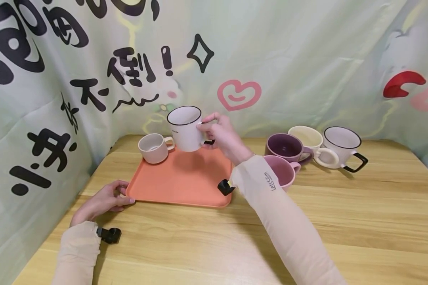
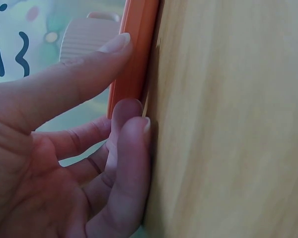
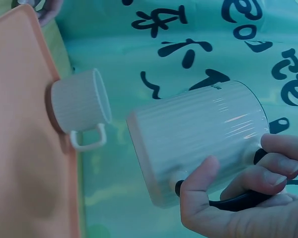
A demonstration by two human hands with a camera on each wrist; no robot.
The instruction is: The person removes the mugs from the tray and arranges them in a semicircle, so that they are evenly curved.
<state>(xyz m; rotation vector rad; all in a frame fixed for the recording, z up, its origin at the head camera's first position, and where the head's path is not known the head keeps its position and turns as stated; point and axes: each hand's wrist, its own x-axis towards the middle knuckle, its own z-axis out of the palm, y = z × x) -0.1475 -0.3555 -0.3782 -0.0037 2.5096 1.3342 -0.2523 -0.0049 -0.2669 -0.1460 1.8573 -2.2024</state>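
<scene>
In the head view my right hand [image 1: 222, 134] grips the black handle of a white mug [image 1: 186, 132] with a black rim. The mug is held upright above the back of an orange tray [image 1: 178, 186], and its shadow falls on the tray. The right wrist view shows the fingers curled round the handle [image 3: 243, 201]. A small pale cup [image 1: 154, 150] stands at the tray's back left corner, its handle toward the white mug. At the front left corner my left hand [image 1: 108, 200] holds the tray's edge, thumb on the rim [image 2: 134, 54] and fingertips low by the table.
Right of the tray stand a dark purple cup [image 1: 283, 146], a pink cup [image 1: 283, 168] partly behind my right sleeve, a cream cup [image 1: 306, 136] and another white mug [image 1: 339, 144] with a black handle. A printed cloth [image 1: 299, 59] hangs behind the wooden table [image 1: 185, 241].
</scene>
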